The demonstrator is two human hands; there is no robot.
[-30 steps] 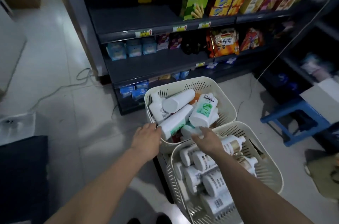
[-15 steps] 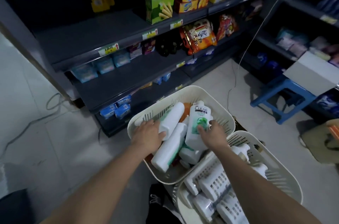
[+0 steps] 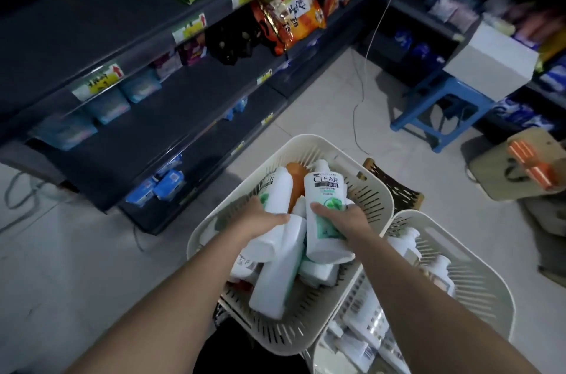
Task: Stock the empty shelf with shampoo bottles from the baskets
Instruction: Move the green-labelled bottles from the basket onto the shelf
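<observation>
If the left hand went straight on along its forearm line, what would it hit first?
Likely the orange bottle, right beside the white bottle that the left hand grips. Past it is the CLEAR bottle, held in the right hand. Depth is unclear.

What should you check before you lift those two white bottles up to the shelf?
1. Left hand grips the plain-sided white plastic shampoo bottle: ok.
2. Right hand grips the white CLEAR-labelled shampoo bottle with green print: ok.
3. Both held bottles are free of the pile in the cream slotted plastic basket: cannot tell.
4. Bare room on the dark grey metal shelf: ok.
5. Caps screwed tight: cannot tell.
</observation>
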